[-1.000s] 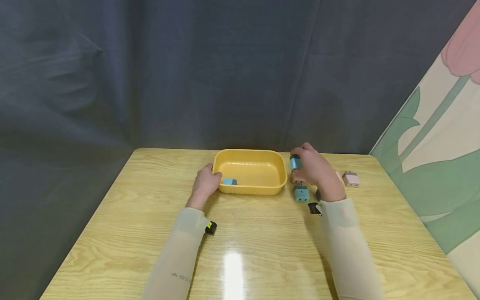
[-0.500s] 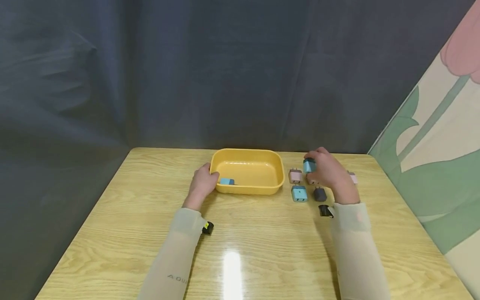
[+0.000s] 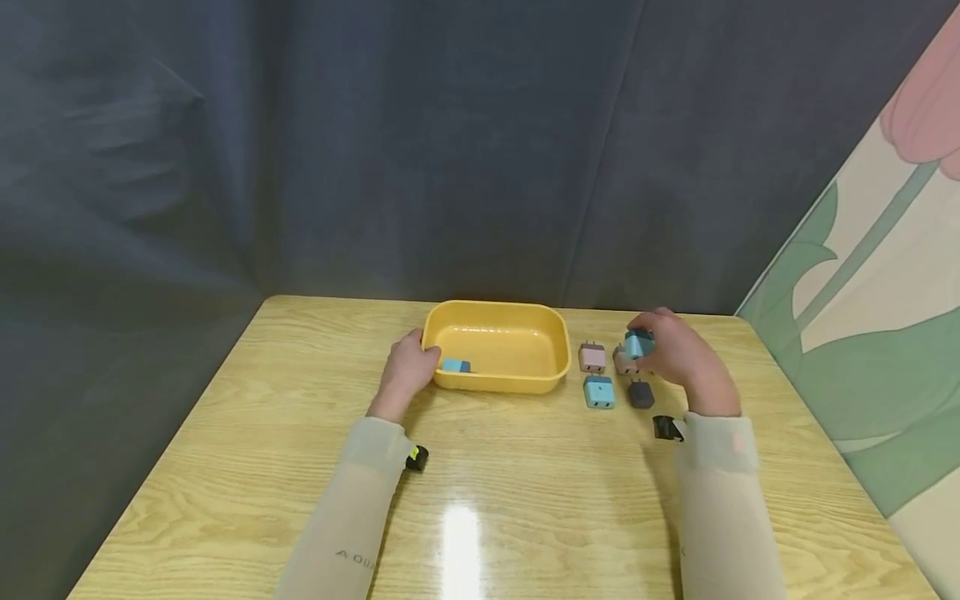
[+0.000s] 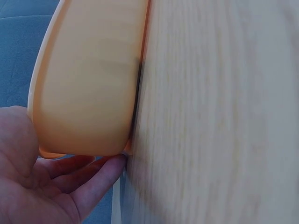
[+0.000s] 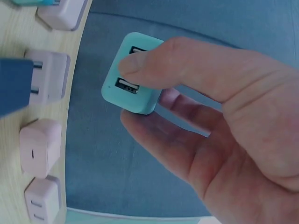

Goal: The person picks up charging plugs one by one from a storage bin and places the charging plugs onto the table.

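My right hand (image 3: 686, 358) pinches a teal USB wall charger (image 3: 637, 343) above the other chargers, to the right of a yellow plastic basin (image 3: 491, 383). Seen from the right wrist, the thumb lies across the charger's (image 5: 110, 91) face between its two USB ports, with fingers on the opposite side. My left hand (image 3: 407, 367) grips the basin's left end, thumb over the rim. The left wrist view has its fingers (image 4: 100, 184) against the outside of the basin (image 4: 88, 84). A blue charger (image 3: 455, 365) lies inside the basin, at its left front corner.
Right of the basin sit a pink charger (image 3: 592, 358), another pinkish one (image 3: 624, 362) partly behind the held charger, a teal one (image 3: 599, 393) and a dark one (image 3: 641, 395). More pink chargers (image 5: 41, 148) show in the right wrist view. A dark curtain (image 3: 480, 150) hangs behind the table.
My right hand has moved right, away from the basin, with the teal charger in its fingers, uncovering chargers on the table. The left hand keeps its grip on the basin.
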Demonstrator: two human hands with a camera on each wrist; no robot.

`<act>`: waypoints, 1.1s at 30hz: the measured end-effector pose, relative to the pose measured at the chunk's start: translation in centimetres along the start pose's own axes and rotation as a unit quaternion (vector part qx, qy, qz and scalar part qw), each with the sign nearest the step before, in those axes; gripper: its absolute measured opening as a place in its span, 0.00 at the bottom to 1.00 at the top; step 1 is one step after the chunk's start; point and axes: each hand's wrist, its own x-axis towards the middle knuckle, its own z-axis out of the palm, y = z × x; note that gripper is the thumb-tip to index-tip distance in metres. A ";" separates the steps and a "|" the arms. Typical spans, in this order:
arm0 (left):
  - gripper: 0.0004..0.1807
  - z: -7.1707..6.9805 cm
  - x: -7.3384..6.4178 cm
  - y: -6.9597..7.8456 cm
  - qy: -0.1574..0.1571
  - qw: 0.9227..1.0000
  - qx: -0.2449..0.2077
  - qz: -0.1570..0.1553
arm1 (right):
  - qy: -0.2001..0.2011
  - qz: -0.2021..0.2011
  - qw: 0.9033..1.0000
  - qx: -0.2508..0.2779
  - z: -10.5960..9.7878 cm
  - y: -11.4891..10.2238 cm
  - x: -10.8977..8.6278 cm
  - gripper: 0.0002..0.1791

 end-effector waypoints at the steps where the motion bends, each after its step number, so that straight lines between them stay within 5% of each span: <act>1: 0.24 0.0 0.0 0.0 0.000 1.000 -0.001 0.000 | 0.001 0.000 1.000 0.001 0.0 0.2 -0.1 0.32; 20: 0.24 0.1 0.2 0.0 0.000 1.000 -0.003 -0.008 | -0.025 0.031 0.999 0.021 -1.0 6.7 -1.7 0.28; 33: 0.22 0.2 0.3 -0.1 0.001 1.000 -0.004 -0.004 | -0.099 0.044 0.993 0.040 0.3 8.5 -1.8 0.29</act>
